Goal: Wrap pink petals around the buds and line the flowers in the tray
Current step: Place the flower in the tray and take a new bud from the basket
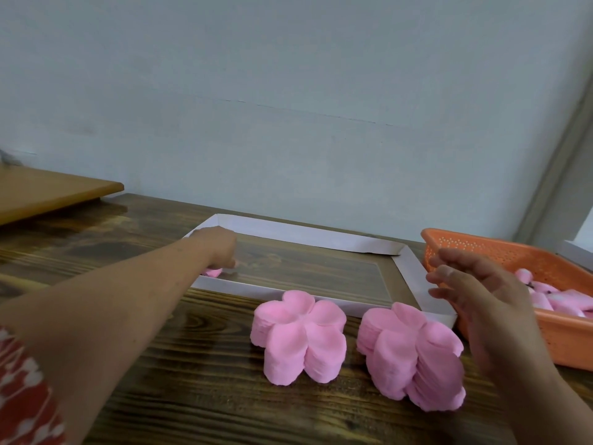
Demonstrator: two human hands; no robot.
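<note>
Head view: a pink flower (212, 272) is set down in the tray (308, 235) corner by the left hand (216, 245), its grip hidden; the right hand (475, 284) is held wide for more.

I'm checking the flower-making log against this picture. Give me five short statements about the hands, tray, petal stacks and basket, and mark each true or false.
1. The left hand reaches into the near-left corner of the shallow white cardboard tray. True.
2. The tray is full of finished flowers. False: only one small pink piece shows, by the left hand.
3. Two stacks of pink flower-shaped petals stand on the dark wooden table in front of the tray. True.
4. The right hand grips a petal stack. False: it hovers open, holding nothing.
5. The orange plastic basket sits left of the tray. False: it sits to the right.
</note>
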